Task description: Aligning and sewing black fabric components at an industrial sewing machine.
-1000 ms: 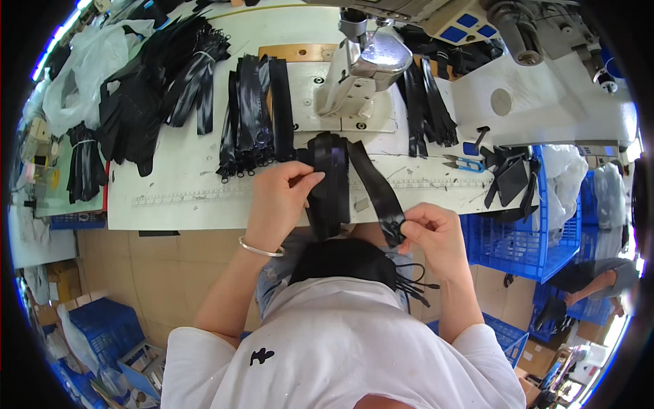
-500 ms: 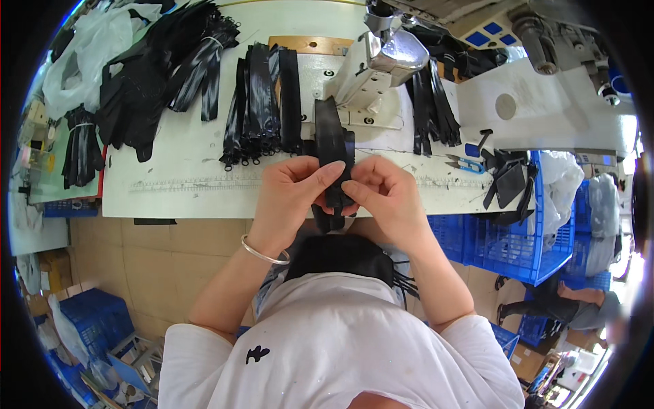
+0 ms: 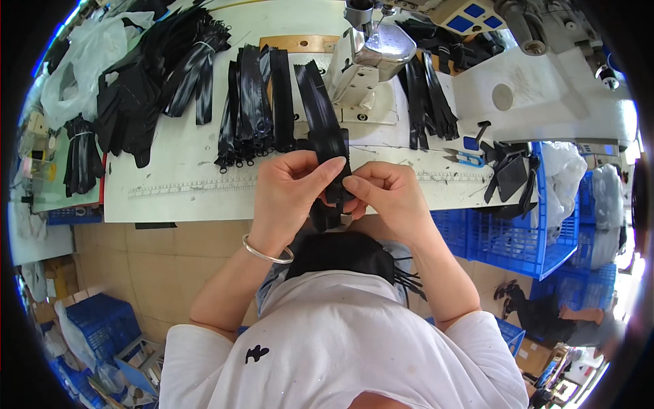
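Note:
A black zipper [image 3: 320, 112] stretches from my hands toward the sewing machine [image 3: 364, 75]. My left hand [image 3: 289, 194] pinches it between thumb and fingers near the table's front edge. Close beside, my right hand [image 3: 388, 194] is closed, thumb against forefinger, on the lower end of the zipper, where more black material hangs below the fingers. The fingertips hide exactly how the pieces lie together. Several more black zippers [image 3: 252, 102] lie in a row just left of the machine, their pulls toward me.
Bundled zippers [image 3: 194, 82], black fabric pieces [image 3: 129, 102] and a clear plastic bag [image 3: 75, 75] cover the left side. On the right lie further zippers [image 3: 426, 102], blue-handled thread snips [image 3: 466, 158] and black pieces [image 3: 507, 178]. A blue crate [image 3: 504, 242] stands beside the table; another person [image 3: 552, 313] is behind it.
The zipper's far end has swung left and reaches farther out over the table. Both hands keep nearly the same place and grip. The view has shifted slightly.

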A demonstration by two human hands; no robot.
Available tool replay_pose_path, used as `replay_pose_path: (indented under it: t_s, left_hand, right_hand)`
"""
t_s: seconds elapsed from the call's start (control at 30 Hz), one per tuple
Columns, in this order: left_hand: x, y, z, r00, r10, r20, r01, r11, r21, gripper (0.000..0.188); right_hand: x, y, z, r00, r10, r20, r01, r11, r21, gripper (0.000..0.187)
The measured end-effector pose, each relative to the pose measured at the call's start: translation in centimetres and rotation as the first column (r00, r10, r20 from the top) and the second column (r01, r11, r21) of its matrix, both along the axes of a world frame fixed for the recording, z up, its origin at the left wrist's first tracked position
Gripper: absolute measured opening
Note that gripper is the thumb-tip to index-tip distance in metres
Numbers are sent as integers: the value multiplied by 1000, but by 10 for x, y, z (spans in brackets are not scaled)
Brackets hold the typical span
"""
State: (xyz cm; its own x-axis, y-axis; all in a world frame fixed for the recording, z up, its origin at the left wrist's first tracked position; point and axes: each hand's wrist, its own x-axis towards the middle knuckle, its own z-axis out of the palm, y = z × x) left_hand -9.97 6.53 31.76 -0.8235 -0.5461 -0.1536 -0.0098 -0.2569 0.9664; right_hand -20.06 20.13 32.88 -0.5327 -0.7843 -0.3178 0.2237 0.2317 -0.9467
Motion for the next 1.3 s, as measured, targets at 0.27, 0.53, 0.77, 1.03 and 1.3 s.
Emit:
replay_pose_path:
  t_s: [0.27,0.53,0.77,1.03,1.3]
  left_hand:
    - [-31,-23,13,996,-5,-94,10,999,47,21]
    - [-54,-40,35,983,-145,-116,167,964,206,13]
    - [-62,-38,49,981,-175,-88,190,958,214,14]
    - [-70,-43,61,986,-166,-18,167,979,118,19]
    - [-75,-47,58,982,-180,-50,184,978,101,20]
  right_hand:
    - [1,7,13,993,-54,-105,52,998,-23,14]
    - [4,12,29,944,-138,-300,105,987,-124,9]
    - [2,11,33,958,-143,-250,112,985,-133,10]
    - [3,4,35,956,-191,-224,147,969,-196,11]
    - [2,0,32,953,-214,-213,166,960,-225,11]
